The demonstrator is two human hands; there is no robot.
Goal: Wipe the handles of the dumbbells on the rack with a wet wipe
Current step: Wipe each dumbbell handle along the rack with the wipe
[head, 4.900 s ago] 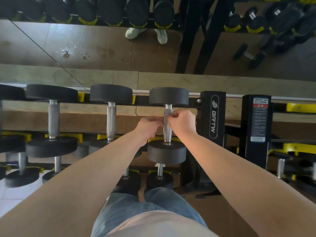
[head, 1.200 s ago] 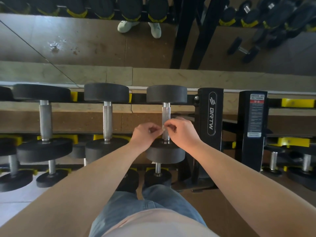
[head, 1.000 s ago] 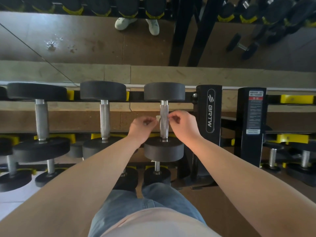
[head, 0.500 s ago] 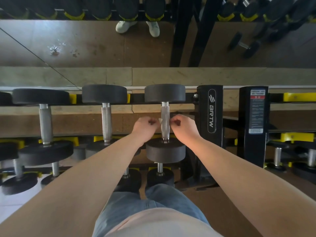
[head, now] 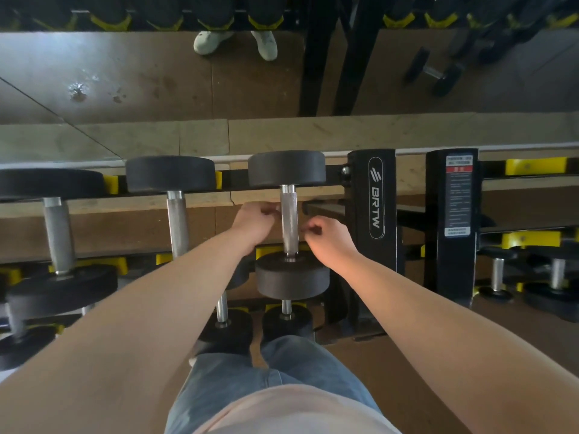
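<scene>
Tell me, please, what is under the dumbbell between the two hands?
Another dumbbell lies on the lower tier: only its short handle and near head show. Its far head and cradle are covered by the near head of the upper dumbbell.

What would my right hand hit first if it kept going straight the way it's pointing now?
Probably the knurled handle of the dumbbell straight ahead: your right hand points up and left, its curled fingers just right of that bar. Depth is unclear, so it might pass under.
</scene>
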